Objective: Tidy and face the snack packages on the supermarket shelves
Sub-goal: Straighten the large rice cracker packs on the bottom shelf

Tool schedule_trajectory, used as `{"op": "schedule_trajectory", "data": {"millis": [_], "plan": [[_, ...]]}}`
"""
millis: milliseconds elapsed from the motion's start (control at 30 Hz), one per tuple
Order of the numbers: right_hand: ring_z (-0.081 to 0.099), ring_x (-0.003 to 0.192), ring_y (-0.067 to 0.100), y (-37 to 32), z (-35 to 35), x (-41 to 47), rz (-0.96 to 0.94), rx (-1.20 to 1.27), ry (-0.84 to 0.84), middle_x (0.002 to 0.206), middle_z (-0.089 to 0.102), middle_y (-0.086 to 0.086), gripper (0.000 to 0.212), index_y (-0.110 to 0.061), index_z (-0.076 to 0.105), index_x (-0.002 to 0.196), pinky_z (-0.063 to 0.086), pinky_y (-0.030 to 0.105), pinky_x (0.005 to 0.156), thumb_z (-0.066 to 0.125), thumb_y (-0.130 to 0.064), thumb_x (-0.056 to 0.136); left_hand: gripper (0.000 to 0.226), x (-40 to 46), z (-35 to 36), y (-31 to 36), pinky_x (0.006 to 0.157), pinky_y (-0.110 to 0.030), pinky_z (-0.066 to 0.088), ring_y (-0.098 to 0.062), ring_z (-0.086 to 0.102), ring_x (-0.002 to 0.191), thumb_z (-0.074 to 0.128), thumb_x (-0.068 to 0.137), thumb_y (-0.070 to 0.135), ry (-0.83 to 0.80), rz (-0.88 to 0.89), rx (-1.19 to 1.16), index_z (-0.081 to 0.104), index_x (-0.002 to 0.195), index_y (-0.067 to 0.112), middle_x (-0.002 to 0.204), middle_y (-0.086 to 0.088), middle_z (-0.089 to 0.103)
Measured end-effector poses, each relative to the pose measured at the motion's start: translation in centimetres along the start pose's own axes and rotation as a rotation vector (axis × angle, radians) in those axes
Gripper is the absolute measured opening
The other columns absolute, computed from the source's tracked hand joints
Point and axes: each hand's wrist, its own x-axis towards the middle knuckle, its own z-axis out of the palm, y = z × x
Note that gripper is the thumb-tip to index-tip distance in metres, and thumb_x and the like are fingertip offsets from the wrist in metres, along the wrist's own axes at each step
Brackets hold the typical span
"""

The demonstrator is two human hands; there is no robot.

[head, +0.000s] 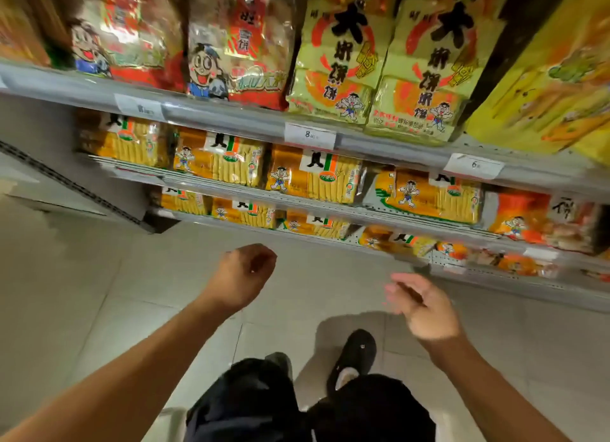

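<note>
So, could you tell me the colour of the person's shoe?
The shoe is black, seen in the head view.

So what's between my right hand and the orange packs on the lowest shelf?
Nothing lies there in the head view: only bare floor tile separates the empty right hand from the orange packs on the bottom shelf.

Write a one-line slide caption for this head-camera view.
Both hands, left and right, hover empty before shelves of orange snack packs.

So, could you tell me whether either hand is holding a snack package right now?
No. The left hand and right hand both hang empty over the floor, below the orange packages on the shelf.
</note>
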Motion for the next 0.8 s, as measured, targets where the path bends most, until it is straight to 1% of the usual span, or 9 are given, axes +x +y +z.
{"op": "schedule_trajectory", "data": {"millis": [100, 233, 300, 367, 433, 533, 700, 733, 800], "plan": [[0.063, 0.097, 0.033, -2.2, -1.2, -4.1, 0.007, 0.093, 0.057, 0.101, 0.069, 0.010, 0.029, -0.024, 0.065, 0.096, 0.051, 0.050, 0.088, 0.059, 0.003, 0.090, 0.007, -2.2, -3.7, 1.3, 0.071, -0.034, 0.055, -0.015, 0.068, 0.077, 0.064, 0.092, 0.017, 0.006, 0.014, -0.053, 0.071, 0.091, 0.018, 0.082, 0.005, 0.072], [0.065, 0.091, 0.030, -3.9, -0.9, -7.6, -0.046, 0.141, 0.102, 0.096, 0.072, 0.006, 0.019, -0.024, 0.068, 0.096, 0.051, 0.044, 0.083, 0.065, -0.006, 0.088, 0.009, -4.2, -6.3, 2.3, 0.076, -0.042, 0.056, -0.016, 0.069, 0.080, 0.063, 0.092, 0.015, 0.008, 0.041, -0.057, 0.068, 0.088, 0.021, 0.084, 0.004, 0.072], [0.066, 0.088, 0.027, -4.2, -0.9, -8.7, -0.059, 0.144, 0.117, 0.089, 0.073, 0.003, 0.016, -0.022, 0.070, 0.095, 0.051, 0.034, 0.077, 0.068, -0.008, 0.086, 0.009, -5.2, -6.8, 2.9, 0.077, -0.043, 0.056, -0.015, 0.068, 0.080, 0.062, 0.093, 0.017, 0.009, 0.041, -0.085, 0.068, 0.089, 0.022, 0.084, 0.004, 0.072], [0.066, 0.082, 0.022, -4.7, -1.0, -9.7, -0.109, 0.151, 0.105, 0.081, 0.073, 0.000, 0.014, -0.023, 0.071, 0.093, 0.050, 0.024, 0.070, 0.070, -0.012, 0.085, 0.011, -6.1, -6.8, 3.8, 0.079, -0.042, 0.056, -0.012, 0.069, 0.081, 0.062, 0.094, 0.019, 0.002, 0.055, -0.105, 0.068, 0.090, 0.027, 0.086, 0.007, 0.072], [0.067, 0.082, 0.022, -5.0, -1.5, -10.2, -0.122, 0.161, 0.101, 0.083, 0.074, 0.001, 0.012, -0.022, 0.071, 0.094, 0.051, 0.027, 0.072, 0.071, -0.013, 0.085, 0.012, -6.5, -6.7, 5.2, 0.082, -0.041, 0.056, -0.011, 0.068, 0.083, 0.062, 0.094, 0.018, 0.012, 0.067, -0.121, 0.067, 0.090, 0.028, 0.087, 0.006, 0.073], [0.069, 0.082, 0.024, -5.6, -2.7, -10.4, -0.093, 0.244, 0.132, 0.086, 0.074, 0.008, 0.011, -0.013, 0.071, 0.092, 0.053, 0.028, 0.071, 0.070, -0.005, 0.084, 0.011, -6.9, -6.8, 7.2, 0.080, -0.039, 0.057, -0.009, 0.068, 0.081, 0.062, 0.094, 0.017, 0.037, 0.094, -0.128, 0.068, 0.090, 0.026, 0.085, 0.006, 0.072], [0.069, 0.079, 0.018, -6.1, -5.8, -11.1, -0.156, 0.296, 0.193, 0.083, 0.074, 0.004, 0.013, -0.018, 0.073, 0.091, 0.054, 0.029, 0.072, 0.069, -0.007, 0.085, 0.017, -6.1, -6.7, 10.9, 0.073, -0.036, 0.057, -0.009, 0.068, 0.077, 0.063, 0.093, 0.018, 0.071, 0.188, -0.074, 0.067, 0.084, 0.032, 0.080, 0.008, 0.072], [0.068, 0.077, 0.018, -6.0, -6.7, -11.3, -0.176, 0.287, 0.211, 0.081, 0.074, 0.004, 0.015, -0.020, 0.073, 0.090, 0.054, 0.031, 0.072, 0.068, -0.007, 0.086, 0.017, -5.6, -6.4, 11.9, 0.071, -0.033, 0.058, -0.008, 0.068, 0.078, 0.063, 0.093, 0.020, 0.060, 0.212, -0.065, 0.067, 0.085, 0.034, 0.080, 0.010, 0.072], [0.066, 0.073, 0.018, -5.5, -8.4, -12.1, -0.196, 0.284, 0.265, 0.078, 0.073, 0.004, 0.018, -0.021, 0.072, 0.089, 0.053, 0.034, 0.071, 0.067, -0.005, 0.087, 0.016, -4.5, -5.5, 14.3, 0.064, -0.019, 0.054, -0.004, 0.068, 0.077, 0.062, 0.093, 0.024, 0.032, 0.280, -0.026, 0.067, 0.085, 0.036, 0.080, 0.018, 0.071]]}}
